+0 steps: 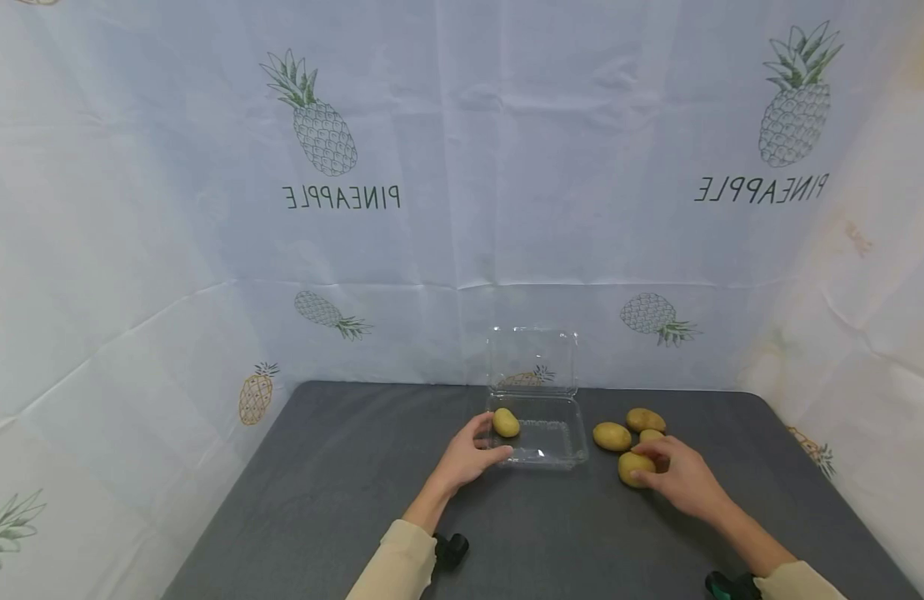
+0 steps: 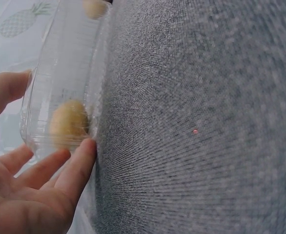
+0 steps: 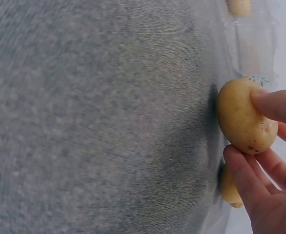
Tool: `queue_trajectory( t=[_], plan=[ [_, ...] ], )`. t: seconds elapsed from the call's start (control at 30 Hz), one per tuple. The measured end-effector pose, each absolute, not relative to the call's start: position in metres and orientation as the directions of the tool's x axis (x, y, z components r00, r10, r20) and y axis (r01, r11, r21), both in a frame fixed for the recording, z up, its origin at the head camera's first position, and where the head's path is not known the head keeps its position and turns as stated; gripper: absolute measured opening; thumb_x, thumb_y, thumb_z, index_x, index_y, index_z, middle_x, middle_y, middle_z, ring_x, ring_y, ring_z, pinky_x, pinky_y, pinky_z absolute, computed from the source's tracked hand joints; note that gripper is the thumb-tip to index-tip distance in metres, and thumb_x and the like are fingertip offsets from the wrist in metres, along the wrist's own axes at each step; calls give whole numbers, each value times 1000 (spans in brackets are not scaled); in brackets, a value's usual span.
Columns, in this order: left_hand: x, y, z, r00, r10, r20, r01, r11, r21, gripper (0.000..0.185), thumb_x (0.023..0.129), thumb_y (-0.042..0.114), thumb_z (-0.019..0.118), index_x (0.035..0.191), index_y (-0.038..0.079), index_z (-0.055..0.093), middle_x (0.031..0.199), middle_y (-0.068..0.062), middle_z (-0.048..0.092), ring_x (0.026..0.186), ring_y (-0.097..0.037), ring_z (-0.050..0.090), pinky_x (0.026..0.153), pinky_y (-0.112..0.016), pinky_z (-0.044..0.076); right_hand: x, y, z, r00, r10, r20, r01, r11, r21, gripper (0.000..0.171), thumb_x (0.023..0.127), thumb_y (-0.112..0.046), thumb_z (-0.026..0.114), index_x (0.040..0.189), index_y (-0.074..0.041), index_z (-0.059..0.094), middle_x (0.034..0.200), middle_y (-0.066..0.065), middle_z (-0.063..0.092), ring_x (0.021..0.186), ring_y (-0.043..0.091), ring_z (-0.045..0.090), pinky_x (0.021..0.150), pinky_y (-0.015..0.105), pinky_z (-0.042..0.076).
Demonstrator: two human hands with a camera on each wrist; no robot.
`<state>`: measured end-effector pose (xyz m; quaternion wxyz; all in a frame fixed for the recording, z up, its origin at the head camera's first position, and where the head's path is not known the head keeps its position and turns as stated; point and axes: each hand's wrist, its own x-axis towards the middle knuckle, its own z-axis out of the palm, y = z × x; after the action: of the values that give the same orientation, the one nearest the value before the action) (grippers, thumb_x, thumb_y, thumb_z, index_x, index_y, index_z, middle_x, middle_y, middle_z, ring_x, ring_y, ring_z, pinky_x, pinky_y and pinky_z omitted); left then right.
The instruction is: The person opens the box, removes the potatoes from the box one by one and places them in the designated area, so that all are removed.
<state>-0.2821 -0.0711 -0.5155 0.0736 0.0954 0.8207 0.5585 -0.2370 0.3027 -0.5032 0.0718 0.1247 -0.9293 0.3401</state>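
Observation:
A clear plastic clamshell container (image 1: 540, 460) stands on the table with its lid (image 1: 532, 354) raised at the back. One yellow potato (image 1: 506, 422) lies inside at the left end. My left hand (image 1: 465, 460) is at the container's near left corner, thumb tip at the rim and fingertips along the end wall (image 2: 28, 117). To the right, my right hand (image 1: 682, 477) pinches a potato (image 3: 243, 114) between thumb and fingers, close over the table. Other potatoes lie right beside it: one nearest the container (image 1: 611, 437), one farther back (image 1: 645, 420), and one partly hidden behind my fingers (image 1: 651, 435).
The dark grey table (image 1: 342, 500) has rounded far corners. White cloth (image 1: 462, 233) printed with pineapples hangs behind it and on both sides. Dark straps (image 1: 451, 550) are on my wrists below the cream sleeves.

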Motion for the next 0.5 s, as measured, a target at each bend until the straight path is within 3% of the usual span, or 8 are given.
queue_trajectory(
  t=[0.5],
  plan=[
    [-281,-72,-515,-971,241,-14,75,356,932,77,89,34,81,154,12,44,150,-17,49,128,-39,55,94,-54,52,-238,306,-497,-954,-227,198,-299,782,-546,31,87,-18,82,113,-4,74,102,4,64,87,18,63,70,32,53]
  ],
)
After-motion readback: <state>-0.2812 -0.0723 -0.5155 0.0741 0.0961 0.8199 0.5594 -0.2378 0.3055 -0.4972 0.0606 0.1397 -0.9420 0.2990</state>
